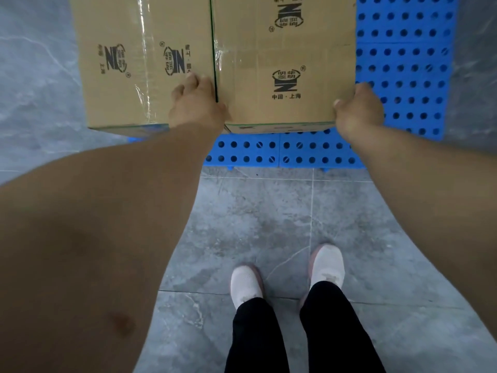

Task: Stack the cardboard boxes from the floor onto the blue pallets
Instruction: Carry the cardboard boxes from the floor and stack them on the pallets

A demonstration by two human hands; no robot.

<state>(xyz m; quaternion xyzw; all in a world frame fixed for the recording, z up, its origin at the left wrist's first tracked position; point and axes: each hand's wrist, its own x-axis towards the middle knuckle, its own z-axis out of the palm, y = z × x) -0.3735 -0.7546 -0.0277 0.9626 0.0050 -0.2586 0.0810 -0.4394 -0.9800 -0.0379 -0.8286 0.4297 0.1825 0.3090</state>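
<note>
A person standing on a grey tiled floor [269,224] lowers a cardboard box [285,63] onto blue perforated pallets [403,63], bare forearms stretched out ahead and white shoes [326,265] planted just short of the pallets' near edge. The left hand [196,103] curls round the box's near-left corner, thumb on its top and fingers down into the seam against a second taped box [142,63] that sits touching it on the left. The right hand [359,109] grips the near-right corner, its fingers wrapped down the side out of sight. Both boxes carry the same printed logo, and clear tape runs across their tops. The box in hand appears to be at the placing step, already level with its neighbour; whether its base is fully down cannot be told. The next move likely calls for seating it square and flush against the left box, then drawing the left fingers clear of the tight seam before letting go.
</note>
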